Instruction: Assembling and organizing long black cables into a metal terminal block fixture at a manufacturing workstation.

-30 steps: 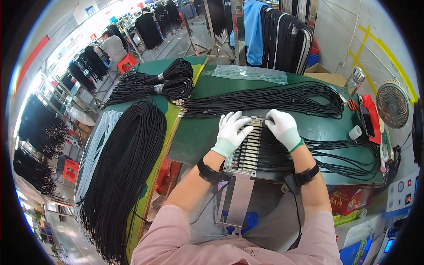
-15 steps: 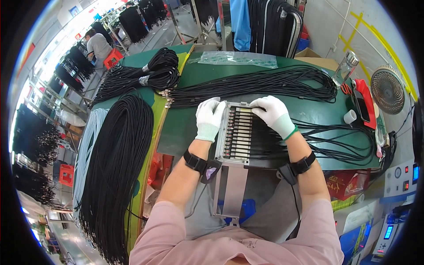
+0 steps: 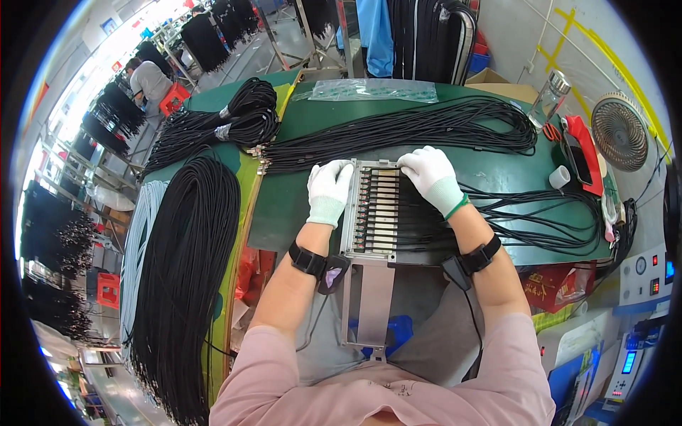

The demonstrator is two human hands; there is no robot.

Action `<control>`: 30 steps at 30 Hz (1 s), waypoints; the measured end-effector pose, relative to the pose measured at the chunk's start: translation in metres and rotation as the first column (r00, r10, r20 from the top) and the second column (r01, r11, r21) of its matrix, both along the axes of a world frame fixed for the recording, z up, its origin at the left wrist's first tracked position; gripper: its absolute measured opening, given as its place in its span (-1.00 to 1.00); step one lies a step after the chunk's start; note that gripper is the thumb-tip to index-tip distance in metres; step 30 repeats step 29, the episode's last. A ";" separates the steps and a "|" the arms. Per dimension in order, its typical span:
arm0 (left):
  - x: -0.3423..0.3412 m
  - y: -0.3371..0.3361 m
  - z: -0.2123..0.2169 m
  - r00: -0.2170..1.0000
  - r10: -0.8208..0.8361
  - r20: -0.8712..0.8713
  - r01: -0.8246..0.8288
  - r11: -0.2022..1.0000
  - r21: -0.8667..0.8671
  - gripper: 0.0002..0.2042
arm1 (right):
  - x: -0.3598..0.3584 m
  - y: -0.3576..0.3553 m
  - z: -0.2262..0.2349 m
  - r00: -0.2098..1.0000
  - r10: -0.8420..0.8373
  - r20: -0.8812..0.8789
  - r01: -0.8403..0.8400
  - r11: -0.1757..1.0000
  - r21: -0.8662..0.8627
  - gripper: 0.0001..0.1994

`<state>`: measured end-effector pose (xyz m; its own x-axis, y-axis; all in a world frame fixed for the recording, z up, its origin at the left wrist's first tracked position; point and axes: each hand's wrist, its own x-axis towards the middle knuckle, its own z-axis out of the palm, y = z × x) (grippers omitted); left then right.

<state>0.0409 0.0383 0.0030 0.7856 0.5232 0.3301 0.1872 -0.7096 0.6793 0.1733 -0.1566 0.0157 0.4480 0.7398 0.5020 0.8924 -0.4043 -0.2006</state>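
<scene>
Between my white-gloved hands lies a metal cable fixture, a flat rack with a row of parallel slots. Several black cables have their connector ends seated side by side in it, and their lengths run off to the right. My left hand is closed at the fixture's upper left edge, fingers curled against the rim. At the far right corner my right hand has its fingertips pressed together beside the topmost slot. Whatever it pinches is hidden by the glove. A metal plate extends from the fixture toward my lap.
On the green table a long black cable bundle lies beyond the fixture. Tied coils and a draped black bundle are at left. A fan, a glass bottle and a white cup stand at right.
My right hand has shifted slightly away from me, to the fixture's far corner. My left hand stays at the left edge. The whole view has drifted a little left.
</scene>
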 end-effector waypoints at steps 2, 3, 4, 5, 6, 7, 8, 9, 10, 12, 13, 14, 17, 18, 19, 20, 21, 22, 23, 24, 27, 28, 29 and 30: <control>0.000 0.001 0.000 1.000 0.000 -0.017 0.000 1.000 -0.003 -0.77 | -0.001 0.001 0.000 0.999 0.002 0.032 -0.001 1.000 -0.003 -0.96; 0.000 0.001 0.000 1.000 -0.001 -0.018 0.001 1.000 -0.003 -0.77 | -0.001 0.001 0.000 0.999 0.001 0.032 -0.001 1.000 -0.003 -0.96; -0.001 0.002 -0.001 1.000 -0.001 -0.010 0.002 1.000 0.008 -0.77 | -0.002 0.002 0.001 0.999 0.017 0.028 -0.018 1.000 0.015 -0.95; -0.001 0.002 -0.001 1.000 -0.002 -0.002 0.002 1.000 0.019 -0.76 | -0.004 0.003 0.001 0.999 0.034 0.025 -0.035 0.999 0.033 -0.94; -0.002 0.002 -0.001 1.000 -0.003 0.005 0.003 1.000 0.030 -0.76 | -0.005 0.003 0.001 0.998 0.050 0.021 -0.051 0.997 0.050 -0.93; -0.001 0.002 -0.001 1.000 -0.007 0.005 0.007 1.000 0.029 -0.76 | -0.004 0.004 -0.001 0.999 0.047 0.021 -0.048 0.998 0.049 -0.93; -0.001 0.001 0.001 1.000 -0.007 -0.008 0.008 1.000 0.016 -0.77 | -0.003 0.005 -0.004 0.998 0.056 0.032 -0.058 0.997 0.047 -0.92; 0.000 0.000 0.002 1.000 -0.009 -0.022 0.009 1.000 0.004 -0.77 | -0.002 0.006 -0.006 0.997 0.065 0.043 -0.067 0.997 0.044 -0.90; 0.001 -0.001 0.003 0.999 -0.011 -0.035 0.011 1.000 -0.008 -0.77 | -0.001 0.006 -0.008 0.996 0.073 0.054 -0.075 0.996 0.041 -0.89; 0.002 0.001 -0.001 0.999 -0.048 0.006 0.048 0.999 0.026 -0.77 | -0.005 0.009 -0.009 0.993 0.050 0.106 -0.054 0.998 0.036 -0.88; 0.002 0.001 -0.003 0.996 -0.080 0.046 0.077 0.995 0.063 -0.78 | -0.010 0.012 -0.008 0.987 0.034 0.158 -0.039 0.999 0.033 -0.86; 0.002 0.002 -0.005 0.990 -0.114 0.086 0.106 0.989 0.101 -0.78 | -0.012 0.012 -0.007 0.977 0.017 0.210 -0.024 0.999 0.030 -0.85; 0.003 0.000 -0.006 0.992 -0.107 0.069 0.100 0.991 0.089 -0.79 | -0.013 0.007 -0.003 0.975 -0.004 0.223 0.005 1.000 -0.004 -0.87; 0.003 0.000 -0.004 0.993 -0.101 0.064 0.096 0.992 0.084 -0.79 | -0.012 0.007 -0.001 0.972 -0.013 0.233 0.018 1.000 -0.022 -0.89; 0.003 0.001 -0.005 0.992 -0.108 0.068 0.102 0.991 0.089 -0.79 | -0.013 0.006 0.001 0.971 -0.021 0.237 0.026 1.000 -0.016 -0.89; 0.001 0.002 -0.009 0.992 -0.111 0.062 0.106 0.991 0.080 -0.80 | -0.016 0.006 0.002 0.984 -0.036 0.175 0.048 0.997 -0.064 -0.90; -0.001 0.004 -0.012 0.992 -0.112 0.055 0.108 0.992 0.071 -0.80 | -0.019 0.006 0.003 0.992 -0.053 0.112 0.066 0.991 -0.112 -0.91; -0.002 0.004 -0.012 0.993 -0.111 0.046 0.109 0.992 0.058 -0.80 | -0.020 0.005 0.003 0.996 -0.070 0.046 0.077 0.983 -0.165 -0.91; -0.001 0.004 -0.012 0.992 -0.114 0.047 0.112 0.992 0.059 -0.80 | -0.020 0.004 0.004 0.996 -0.073 0.046 0.080 0.983 -0.165 -0.91; -0.001 0.004 -0.011 0.992 -0.120 0.048 0.118 0.991 0.057 -0.80 | -0.019 0.004 0.005 0.995 -0.097 0.032 0.101 0.977 -0.187 -0.91; 0.000 0.006 -0.011 0.990 -0.133 0.046 0.131 0.990 0.050 -0.80 | -0.018 0.005 0.005 0.990 -0.144 -0.001 0.140 0.962 -0.233 -0.88; 0.001 0.007 -0.011 0.991 -0.127 0.031 0.126 0.992 0.026 -0.80 | -0.016 0.007 0.006 0.986 -0.163 -0.036 0.149 0.958 -0.246 -0.87; 0.002 0.008 -0.011 0.993 -0.121 0.015 0.121 0.993 0.002 -0.78 | -0.015 0.010 0.007 0.981 -0.181 -0.070 0.158 0.953 -0.259 -0.86; 0.002 0.008 -0.011 0.993 -0.121 0.015 0.121 0.993 0.002 -0.78 | -0.015 0.010 0.007 0.981 -0.181 -0.070 0.158 0.953 -0.259 -0.86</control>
